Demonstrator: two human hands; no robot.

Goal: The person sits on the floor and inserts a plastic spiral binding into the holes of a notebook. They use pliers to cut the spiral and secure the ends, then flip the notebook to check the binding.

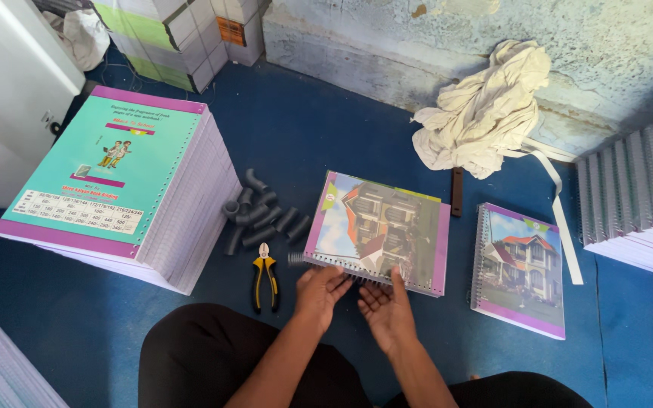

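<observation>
Floor: lying blue and matted point(341, 128) under everything, running up to a peeling, pale blue wall point(493, 38) at the far side.
Landmark: serving as the reference, the house-cover notebook point(379, 227), lying flat at centre, purple-edged, with its wire spiral point(319, 261) along the near edge and sticking out past the near left corner.
Left hand: resting point(320, 291) at the notebook's near edge, fingers curled onto the spiral, pinching it loosely.
Right hand: lying point(387, 306) just beside the left, palm turned up and fingers spread open, thumb tip touching the notebook's near edge; not closing around anything.
Pliers: lying point(264, 281) just left of the notebook's near corner, yellow and black handles pointing towards the seated person, untouched.
Grey tubes: sitting in a loose cluster point(262, 215) left of the notebook, short curved pieces, touching one another.
Tall stack: standing point(126, 189) well left of the notebook, teal and purple cover on top, punched holes showing along the right edge.
Finished notebook: lying point(521, 268) just right of the notebook, apart from it, also house-covered, spiral already along its left edge.
Cloth: lying crumpled point(485, 113) beyond the notebook against the wall, off-white.
Bound stack: leaning point(636, 204) far right of the notebook, rows of spirals showing.
Knees: showing in black trousers point(213, 355) nearest the camera.
</observation>
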